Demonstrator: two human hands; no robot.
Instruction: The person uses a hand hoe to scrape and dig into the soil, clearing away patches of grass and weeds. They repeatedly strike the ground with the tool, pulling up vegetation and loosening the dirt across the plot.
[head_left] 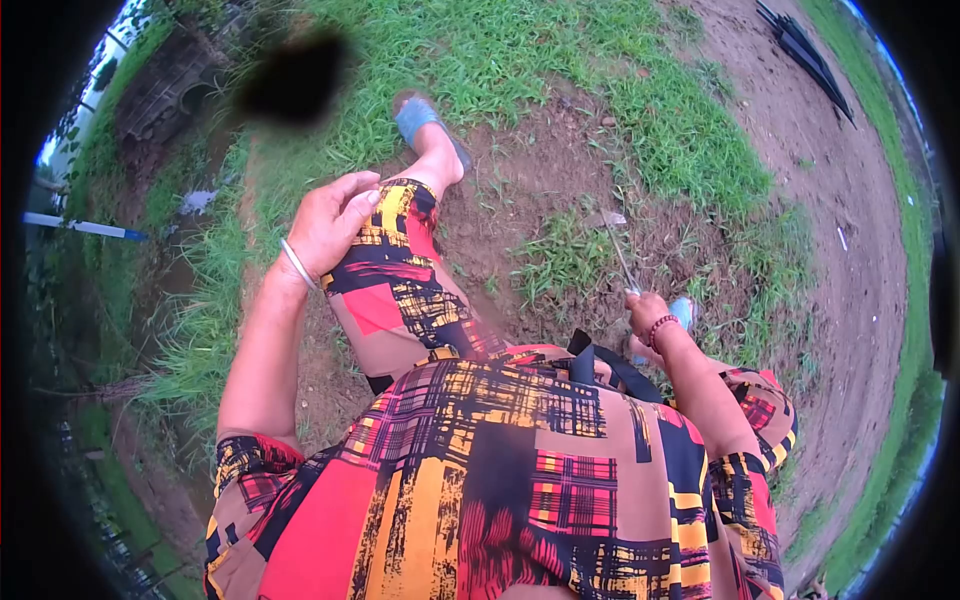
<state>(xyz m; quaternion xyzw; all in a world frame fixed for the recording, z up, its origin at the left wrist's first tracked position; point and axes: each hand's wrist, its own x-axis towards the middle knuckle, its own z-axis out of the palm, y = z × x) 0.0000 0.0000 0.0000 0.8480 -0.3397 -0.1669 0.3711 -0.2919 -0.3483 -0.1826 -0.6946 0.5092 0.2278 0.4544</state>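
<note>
My left hand (335,222) lies on my bent left knee, fingers stretched out and holding nothing; a pale bangle (297,264) circles that wrist. In my right hand (650,318), fingers wrapped round the handle end, is a small hand hoe (624,258) with a thin metal shaft and a little flat blade. The blade rests at the edge of a grass tuft (560,262) on bare soil. A dark red bead bracelet (660,328) is on my right wrist. My feet wear blue slippers (412,115), one at each side of the soil patch.
Thick grass (500,50) grows ahead and to the right around the brown soil (520,180). A wet ditch (190,230) runs along the left, with a stone structure (170,80) beyond it. Dark pipe-like lengths (810,62) lie on the dirt path (850,250) at right.
</note>
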